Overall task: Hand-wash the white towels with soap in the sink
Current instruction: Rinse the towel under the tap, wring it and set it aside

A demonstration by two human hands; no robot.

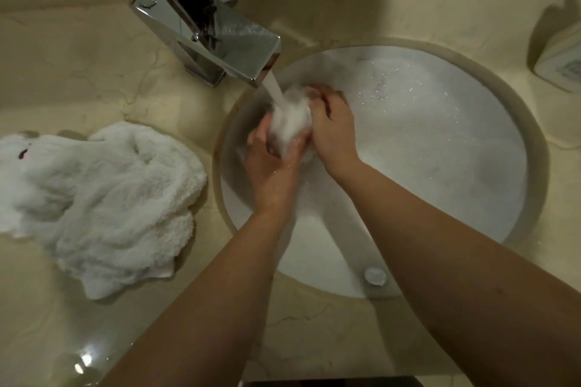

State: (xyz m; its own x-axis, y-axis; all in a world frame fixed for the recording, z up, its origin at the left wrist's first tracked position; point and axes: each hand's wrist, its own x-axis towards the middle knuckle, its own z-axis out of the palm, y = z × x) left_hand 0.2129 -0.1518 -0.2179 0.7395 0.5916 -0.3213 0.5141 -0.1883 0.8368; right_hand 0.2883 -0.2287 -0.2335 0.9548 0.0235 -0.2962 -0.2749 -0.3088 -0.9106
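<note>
Wadded white towel at frame centre under the tap stream, over the sink, left hand cupping it below, right hand clamped on its right side, second towel on tabletop at left.

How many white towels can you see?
2. One small towel is bunched between the left hand and right hand under the running tap. A pile of towel lies on the counter left of the sink; it may hide more.
</note>
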